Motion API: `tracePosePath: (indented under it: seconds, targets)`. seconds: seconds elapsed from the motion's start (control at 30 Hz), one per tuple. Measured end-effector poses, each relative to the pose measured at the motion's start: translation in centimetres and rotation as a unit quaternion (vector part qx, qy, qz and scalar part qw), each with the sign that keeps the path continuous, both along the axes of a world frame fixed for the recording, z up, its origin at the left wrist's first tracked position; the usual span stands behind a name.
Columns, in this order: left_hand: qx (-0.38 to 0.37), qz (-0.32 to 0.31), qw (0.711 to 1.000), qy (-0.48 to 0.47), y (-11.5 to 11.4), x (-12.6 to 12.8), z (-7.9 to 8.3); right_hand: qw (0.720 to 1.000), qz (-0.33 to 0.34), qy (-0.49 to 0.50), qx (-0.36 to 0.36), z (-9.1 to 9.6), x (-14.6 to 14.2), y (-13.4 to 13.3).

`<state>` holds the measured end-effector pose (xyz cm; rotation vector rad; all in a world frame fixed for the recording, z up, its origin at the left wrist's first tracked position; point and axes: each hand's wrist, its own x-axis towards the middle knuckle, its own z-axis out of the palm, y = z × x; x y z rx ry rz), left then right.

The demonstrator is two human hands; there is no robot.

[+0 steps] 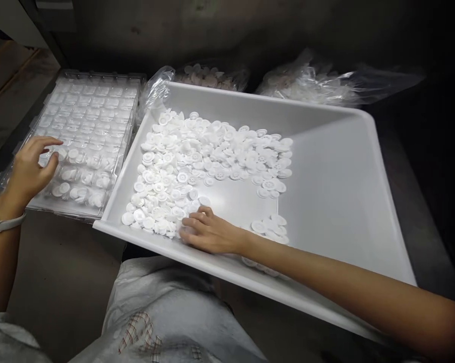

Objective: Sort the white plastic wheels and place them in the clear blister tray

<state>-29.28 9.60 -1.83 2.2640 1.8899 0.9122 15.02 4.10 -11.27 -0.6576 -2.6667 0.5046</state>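
My left hand (33, 169) hovers over a clear plastic compartment tray (87, 121), its thumb and index finger apart, with nothing visible between them. Small round white plastic discs (76, 194) lie in several compartments of the tray's nearer rows. My right hand (208, 232) reaches into a large white bin (333, 186), its fingers curled over some of the loose white discs (159, 186) near the front wall. What lies under its fingertips is partly hidden. Most discs in the bin are heaped along its left and back parts, with a smaller group beside my right forearm.
Behind the bin, a clear bag (314, 83) lies at the right and another bag of pale discs (206, 75) in the middle. Crumpled clear plastic (157, 91) hangs at the bin's back left corner. A dark wall (231, 30) stands behind.
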Motion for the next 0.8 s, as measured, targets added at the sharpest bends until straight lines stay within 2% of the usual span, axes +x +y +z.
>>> tracePosePath:
  seconds: [0.1,0.2,0.37,0.5,0.67,0.8]
  targets:
    - [0.002,-0.02,1.0,0.022,-0.8,0.6,0.2,0.997,0.007,0.001,0.077,-2.0,-0.3,0.9]
    - [-0.003,-0.028,0.999,0.033,-1.5,1.1,0.4,0.994,-0.008,0.004,0.109,-2.6,-0.8,1.6]
    - [0.008,-0.042,0.998,0.039,-1.5,2.2,0.5,0.994,-0.007,0.0,0.113,-2.3,-3.1,2.6]
    - [0.033,-0.058,0.997,0.038,-1.8,3.8,1.3,0.993,-0.012,0.002,0.121,-2.2,-5.0,3.3]
    - [0.047,-0.049,0.997,0.027,-4.1,6.2,3.0,0.991,-0.016,0.01,0.134,-2.8,-5.8,4.1]
    - [0.068,-0.052,0.996,-0.003,-6.2,7.6,3.2,0.991,-0.019,0.013,0.129,-3.2,-5.9,4.6]
